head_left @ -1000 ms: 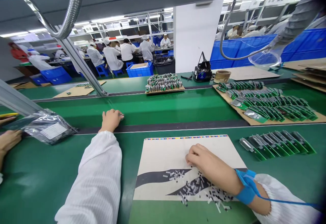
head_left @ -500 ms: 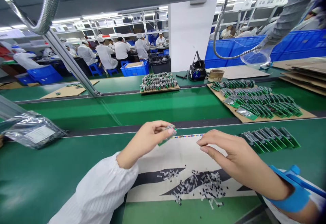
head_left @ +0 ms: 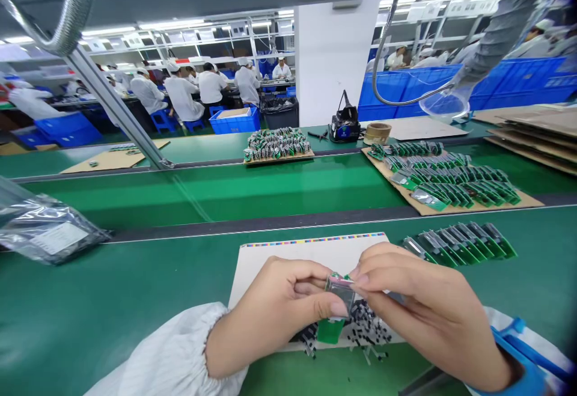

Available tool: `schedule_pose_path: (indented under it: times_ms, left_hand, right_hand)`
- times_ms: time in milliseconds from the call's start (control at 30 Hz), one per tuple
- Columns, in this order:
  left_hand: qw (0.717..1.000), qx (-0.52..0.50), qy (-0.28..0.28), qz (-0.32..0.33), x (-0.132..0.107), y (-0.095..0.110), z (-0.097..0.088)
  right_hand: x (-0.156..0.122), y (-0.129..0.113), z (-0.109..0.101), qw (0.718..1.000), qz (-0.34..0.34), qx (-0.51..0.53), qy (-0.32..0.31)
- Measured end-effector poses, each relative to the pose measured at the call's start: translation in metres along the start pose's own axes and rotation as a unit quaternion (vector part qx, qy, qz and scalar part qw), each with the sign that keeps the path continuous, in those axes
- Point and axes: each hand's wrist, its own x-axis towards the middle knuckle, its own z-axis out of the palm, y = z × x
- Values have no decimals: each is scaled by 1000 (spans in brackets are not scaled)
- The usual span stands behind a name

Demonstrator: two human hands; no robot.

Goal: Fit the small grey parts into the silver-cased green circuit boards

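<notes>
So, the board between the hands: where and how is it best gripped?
The board is probably best pinched mid-length at its left edge, coming from the left, as the left hand has it: it is flat, its green end points down, and the right hand crowds its top.

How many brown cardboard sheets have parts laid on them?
3: a far-left sheet beyond the green belt, a centre sheet at the belt's far edge, and a right-hand sheet over the belt. Others may be hidden underneath.
</notes>
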Motion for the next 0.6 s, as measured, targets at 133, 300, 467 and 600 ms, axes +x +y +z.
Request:
schedule_pose_path:
  times_ms: [133,300,467,600]
  left_hand:
    - [999,-27,-22,17,-4,3,4]
    - [999,-23,-12,32,-5,6,5]
    - [999,-32,-7,31,-6,4,4]
    - [999,-25,-3,28,-7,2,5]
  right_hand:
    - [-1,-3,1,1000,-14,-6,1]
    - [-1,-7,0,998,-27,-54,22]
    - [1,-11,-2,993,-49,-99,43]
    - [3,-12,-4,990,-38,-130,33]
